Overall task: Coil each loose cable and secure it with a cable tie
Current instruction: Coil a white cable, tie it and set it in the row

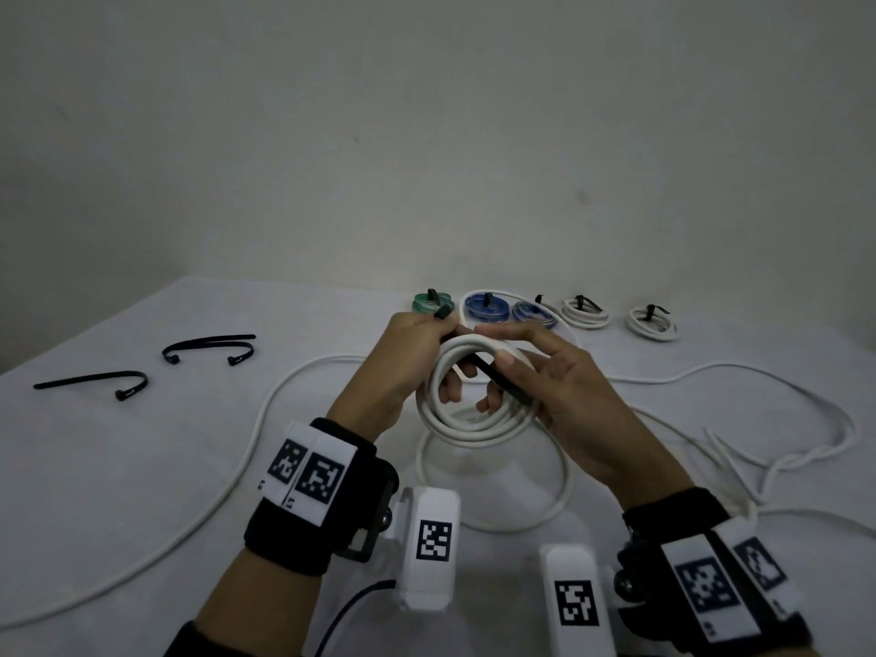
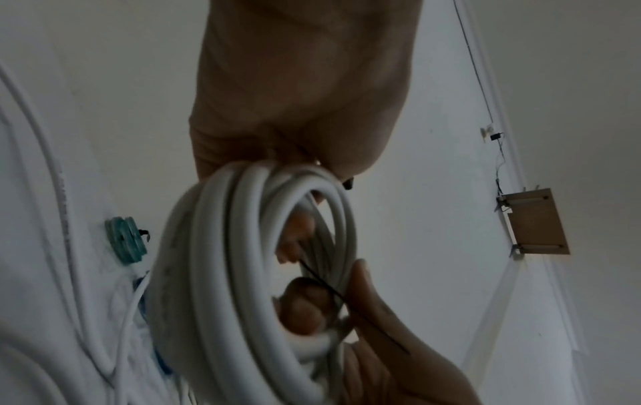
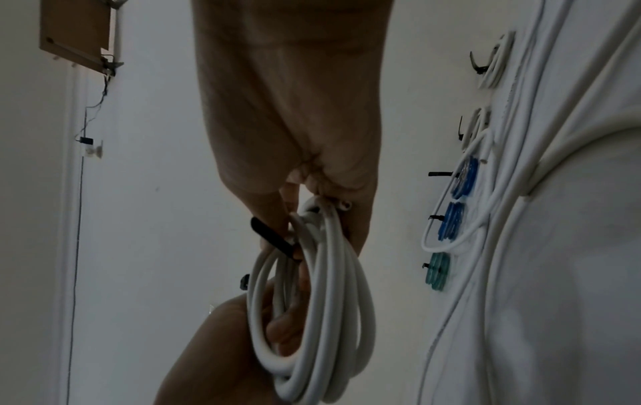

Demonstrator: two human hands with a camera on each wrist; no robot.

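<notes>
A coil of white cable [image 1: 474, 426] is held up above the table between both hands. My left hand [image 1: 422, 358] grips its upper left side, fingers curled through the loop. A black cable tie [image 1: 493, 374] crosses the coil, its head poking out by my left thumb. My right hand [image 1: 526, 362] pinches the tie's strap against the coil's right side. In the left wrist view the coil [image 2: 243, 274] fills the middle and the thin tie [image 2: 322, 282] runs across its opening. The right wrist view shows the tie [image 3: 274, 238] sticking out beside the coil [image 3: 322, 315].
Two spare black ties [image 1: 208, 348] and a third [image 1: 95, 381] lie at the left. Several tied coils sit in a row at the back: green [image 1: 432, 303], blue [image 1: 488, 308], white [image 1: 653, 322]. Loose white cables [image 1: 265, 419] [image 1: 758, 386] trail over the white table [image 1: 118, 467].
</notes>
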